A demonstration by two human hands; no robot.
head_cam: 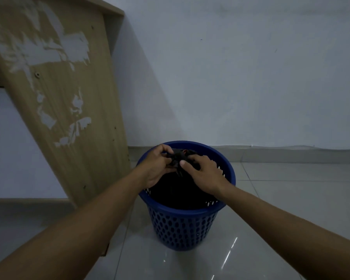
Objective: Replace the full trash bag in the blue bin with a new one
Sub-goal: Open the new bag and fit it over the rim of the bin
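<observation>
Fingers: both sets are curled and grasping the bunched neck of the trash bag; I see none released.
Wooden panel: far left, peeling, leaning across my view and standing just beside the bin.
Left hand: over the bin's left rim, clenched on the neck from the left side.
Neck: a twist of black plastic between my two hands, above the far half of the bin's mouth, standing roughly upright.
Bag body: dark, sitting inside the bin below the rim, directly under both hands; the dim light hides its folds.
Right hand: over the right of the mouth, thumb and fingers pinching the neck from the right.
Bin's place: upright on the tiled floor, near the wall.
Relation that matters: the bag lies straight below my fingers, its long axis vertical and in line with the bin's; both hands are about equally near, so I judge the pull must go straight up.
Step, as I judge it: closing the neck, bag not yet lifted out; no new bag in view.
</observation>
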